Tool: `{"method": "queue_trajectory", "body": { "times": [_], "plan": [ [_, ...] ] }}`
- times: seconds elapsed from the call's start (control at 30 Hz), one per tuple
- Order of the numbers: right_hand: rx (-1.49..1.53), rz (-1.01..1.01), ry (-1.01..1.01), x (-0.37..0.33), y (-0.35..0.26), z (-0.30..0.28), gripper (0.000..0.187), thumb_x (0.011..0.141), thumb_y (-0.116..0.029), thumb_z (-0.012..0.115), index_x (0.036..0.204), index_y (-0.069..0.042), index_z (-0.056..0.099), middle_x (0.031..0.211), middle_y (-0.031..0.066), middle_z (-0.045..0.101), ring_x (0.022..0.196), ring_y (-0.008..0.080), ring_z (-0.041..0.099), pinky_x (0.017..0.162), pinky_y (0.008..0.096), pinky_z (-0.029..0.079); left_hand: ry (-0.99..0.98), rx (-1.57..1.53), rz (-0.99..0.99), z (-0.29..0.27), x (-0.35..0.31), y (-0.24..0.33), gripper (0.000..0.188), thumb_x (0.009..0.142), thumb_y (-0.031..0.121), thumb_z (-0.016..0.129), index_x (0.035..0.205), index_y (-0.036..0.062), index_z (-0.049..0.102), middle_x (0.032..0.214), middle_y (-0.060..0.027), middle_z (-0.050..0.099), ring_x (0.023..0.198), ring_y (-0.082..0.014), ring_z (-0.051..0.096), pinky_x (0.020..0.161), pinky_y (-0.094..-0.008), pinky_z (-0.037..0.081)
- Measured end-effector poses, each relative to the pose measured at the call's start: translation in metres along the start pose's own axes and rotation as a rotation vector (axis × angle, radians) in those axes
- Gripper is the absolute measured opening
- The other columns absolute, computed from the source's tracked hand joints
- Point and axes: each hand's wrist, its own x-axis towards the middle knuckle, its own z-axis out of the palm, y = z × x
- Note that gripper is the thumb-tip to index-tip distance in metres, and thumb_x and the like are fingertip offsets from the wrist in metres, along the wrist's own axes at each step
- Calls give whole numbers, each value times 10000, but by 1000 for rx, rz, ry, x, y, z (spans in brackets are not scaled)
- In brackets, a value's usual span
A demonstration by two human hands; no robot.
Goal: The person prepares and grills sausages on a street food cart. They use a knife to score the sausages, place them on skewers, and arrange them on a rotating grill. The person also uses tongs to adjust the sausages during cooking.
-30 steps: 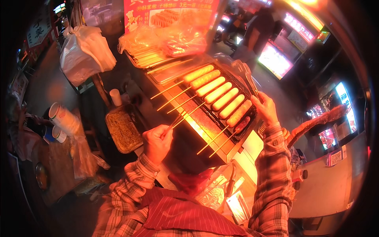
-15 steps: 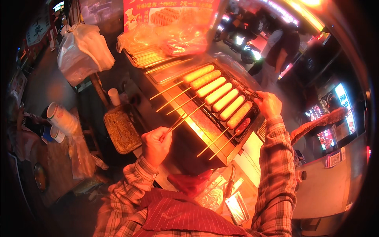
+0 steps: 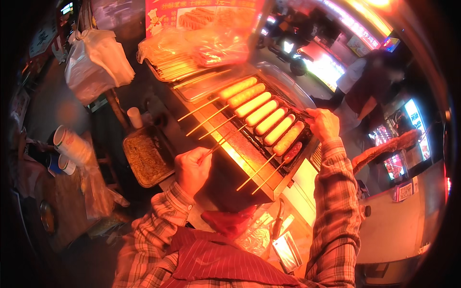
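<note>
Several pale and browned sausages lie side by side in the hollows of a dark grill plate, with a small dark red sausage at its right end. Wooden sticks poke out over the front edge on the near left side. My left hand is closed, pinching the ends of thin sticks that reach toward the middle sausages. At the right far corner of the plate, my right hand has its fingers curled at the rim; what they grip there is hard to make out.
Behind the sausages is a tray of bare skewers under clear plastic. A pan of crumbly food, paper cups and hanging plastic bags are at left. A large knife lies near me. A person stands beyond.
The view has shifted slightly, so the grill and sausages sit a little further left. Both hands keep nearly the same hold. The person beyond has moved to the right.
</note>
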Motion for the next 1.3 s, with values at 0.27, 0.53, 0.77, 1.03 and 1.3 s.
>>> {"method": "queue_trajectory", "body": {
  "times": [0.27, 0.53, 0.77, 1.03, 1.3],
  "plan": [
    [-22, -13, -32, 1, -4, -2, 259, 757, -230, 727, 1012, -188, 750, 858, 116, 702, 813, 313, 672, 705, 409, 532, -5, 39, 59, 16, 12, -4, 122, 845, 38, 640, 734, -14, 638, 557, -53, 603, 509, -84, 561, 493, -268, 428],
    [-86, 50, -90, -2, -11, -10, 343, 764, -233, 746, 1101, -176, 715, 915, 88, 703, 891, 299, 663, 758, 403, 524, -49, 29, -95, 11, 13, 2, 64, 833, 34, 672, 790, -11, 655, 598, -133, 594, 522, -180, 612, 505, -320, 457],
    [497, 261, 157, -25, -10, -36, 400, 825, -236, 742, 1172, -67, 636, 872, 53, 676, 788, 208, 652, 685, 332, 493, -106, -331, -258, -20, -14, 7, 136, 946, 100, 586, 1038, 8, 624, 737, -61, 649, 563, -49, 498, 520, -185, 385],
    [1744, 495, -336, -89, -141, -68, 363, 872, -215, 737, 1129, 11, 616, 651, -56, 499, 479, 27, 403, 430, 201, 297, -536, -1061, -586, 10, -32, 61, 296, 1035, 197, 444, 1136, -33, 600, 838, -96, 660, 561, -63, 443, 517, -198, 353],
    [1805, 438, -345, -99, -169, -62, 215, 872, -167, 720, 986, -3, 639, 647, -43, 517, 526, 39, 449, 465, 211, 338, -609, -1014, -623, 7, -42, 65, 318, 1031, 183, 458, 1229, -27, 592, 895, -78, 678, 567, -68, 456, 520, -202, 349]
  ]
}}
